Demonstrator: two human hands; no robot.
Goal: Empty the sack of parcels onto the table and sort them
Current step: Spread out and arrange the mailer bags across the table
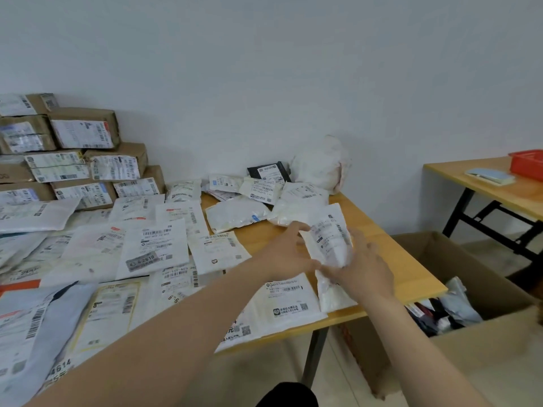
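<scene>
A white plastic parcel (329, 233) with a printed label is held between both hands above the right end of the wooden table (390, 259). My left hand (286, 254) holds its left edge, thumb near the lower corner. My right hand (365, 265) holds its right side and bottom. Flat white mailers (152, 248) with barcodes cover most of the table's left and middle. Brown cardboard boxes (85, 130) are stacked at the back left against the wall. A bulging white sack (320, 163) stands at the back of the table.
An open cardboard box (484, 348) with several parcels inside stands on the floor right of the table. A black parcel (269, 171) lies near the sack. A second table (499, 192) at far right carries a red tray (529, 164).
</scene>
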